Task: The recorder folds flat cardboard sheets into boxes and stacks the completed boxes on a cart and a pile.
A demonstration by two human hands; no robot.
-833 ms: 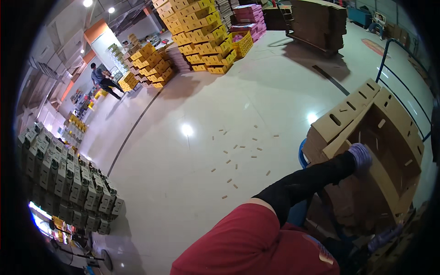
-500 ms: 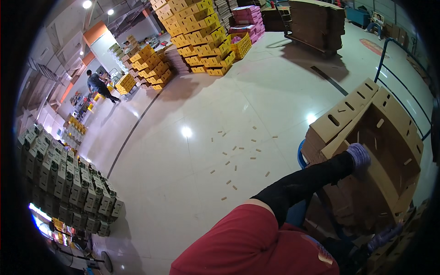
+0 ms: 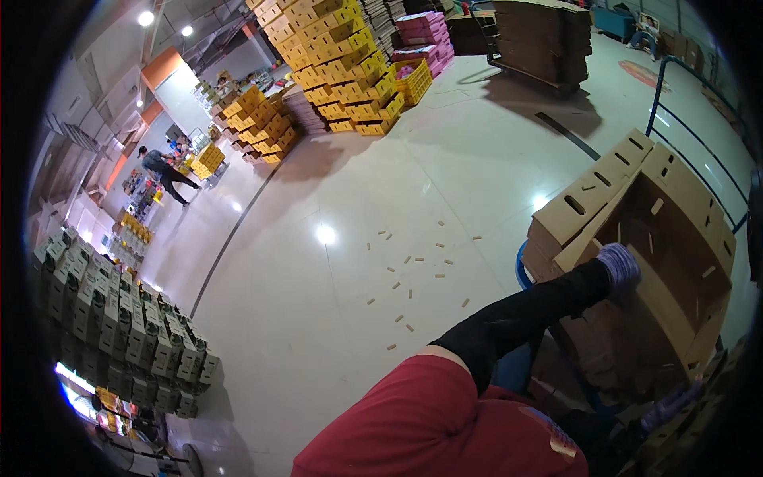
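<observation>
A brown cardboard box [image 3: 685,238] with slotted walls stands at the right, its open side facing me. Over its near wall bends my left hand [image 3: 618,269], in a purple glove below a black sleeve. It is closed on that wall, though the fingertips are hidden inside the box. My right hand [image 3: 669,407], also gloved in purple, is at the box's lower corner. It lies in shadow, and its fingers are too dark to make out. Several loose cardboard bits stick to or lie inside the box.
Flattened cardboard [image 3: 568,208] is stacked beside the box, near a blue cart handle [image 3: 656,99]. Small cardboard pieces [image 3: 439,276] litter the floor. Yellow crates [image 3: 338,56] tower at the back, grey-green boxes [image 3: 119,318] at the left. A person [image 3: 163,171] stands by a loaded trolley far left.
The view has shifted slightly. The distant person at the left has moved and changed posture beside the trolley. Both my hands remain in about the same places at the box.
</observation>
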